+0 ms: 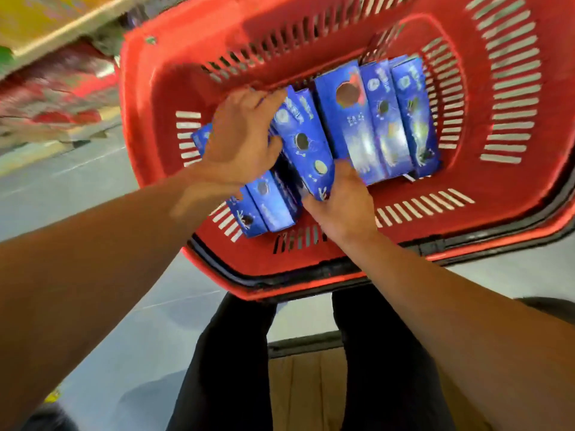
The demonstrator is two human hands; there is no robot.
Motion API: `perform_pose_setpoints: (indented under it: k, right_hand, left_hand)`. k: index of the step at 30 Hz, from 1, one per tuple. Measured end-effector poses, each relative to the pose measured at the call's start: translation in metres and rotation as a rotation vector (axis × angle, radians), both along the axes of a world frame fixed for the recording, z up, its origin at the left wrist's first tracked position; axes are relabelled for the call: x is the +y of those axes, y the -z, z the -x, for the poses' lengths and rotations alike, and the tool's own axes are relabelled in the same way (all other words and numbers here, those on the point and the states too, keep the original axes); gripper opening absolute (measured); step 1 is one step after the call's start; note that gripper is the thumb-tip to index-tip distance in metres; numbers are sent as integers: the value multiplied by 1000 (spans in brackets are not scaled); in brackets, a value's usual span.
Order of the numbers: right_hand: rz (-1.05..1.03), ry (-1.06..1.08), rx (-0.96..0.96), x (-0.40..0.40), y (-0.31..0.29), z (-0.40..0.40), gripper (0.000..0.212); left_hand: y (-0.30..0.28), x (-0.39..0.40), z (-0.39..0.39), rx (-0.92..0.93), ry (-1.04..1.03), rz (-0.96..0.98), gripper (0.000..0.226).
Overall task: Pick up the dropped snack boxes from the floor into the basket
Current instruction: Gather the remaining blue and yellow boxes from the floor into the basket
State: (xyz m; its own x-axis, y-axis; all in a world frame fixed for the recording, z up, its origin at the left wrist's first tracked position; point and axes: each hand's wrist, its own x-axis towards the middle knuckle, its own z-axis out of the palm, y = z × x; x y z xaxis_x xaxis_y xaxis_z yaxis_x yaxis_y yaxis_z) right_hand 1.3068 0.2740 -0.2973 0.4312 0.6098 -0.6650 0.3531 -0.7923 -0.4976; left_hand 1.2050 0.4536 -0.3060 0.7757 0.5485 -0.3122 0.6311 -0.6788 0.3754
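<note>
A red plastic basket (311, 32) with slotted walls fills the upper view. Several blue snack boxes lie inside it; three boxes (385, 119) stand side by side at the right of the bottom. A tilted blue box (306, 141) in the middle is gripped by both hands: my left hand (239, 141) holds its upper left edge, my right hand (340, 200) holds its lower end. Two more blue boxes (267, 203) lie under my left wrist, partly hidden.
Grey tiled floor (77, 194) lies to the left and below the basket. A shelf with red and yellow packages (53, 98) stands at the upper left, blurred. My legs in black trousers (385, 368) are below the basket, with a cardboard piece (308, 390) between them.
</note>
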Motion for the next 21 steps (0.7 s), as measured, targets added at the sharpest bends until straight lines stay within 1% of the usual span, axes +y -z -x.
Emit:
perform_pose_setpoints:
  k: [2, 5, 7, 8, 9, 13, 18, 21]
  right_hand:
    - [-5, 1, 92, 5, 9, 10, 68]
    - [50, 9, 231, 9, 15, 22, 82]
    - [105, -34, 269, 11, 11, 21, 90]
    - [143, -67, 278, 13, 8, 18, 91]
    - [177, -103, 264, 15, 2, 14, 91]
    - [226, -251, 104, 14, -27, 7, 89]
    - [205, -427, -3, 34, -112, 18, 78]
    - [148, -512, -56, 44, -165, 29, 78]
  left_hand:
    - [10, 6, 10, 54, 25, -41, 70]
    - [21, 4, 23, 151, 38, 14, 76]
    - [19, -1, 31, 201, 25, 69, 77]
    - [17, -1, 31, 205, 10, 99, 76]
    - [11, -1, 32, 195, -9, 126, 76]
    - [-31, -13, 43, 125, -106, 225, 73]
    - [-120, -25, 75, 42, -238, 226, 61]
    - [-169, -37, 95, -14, -326, 214, 69]
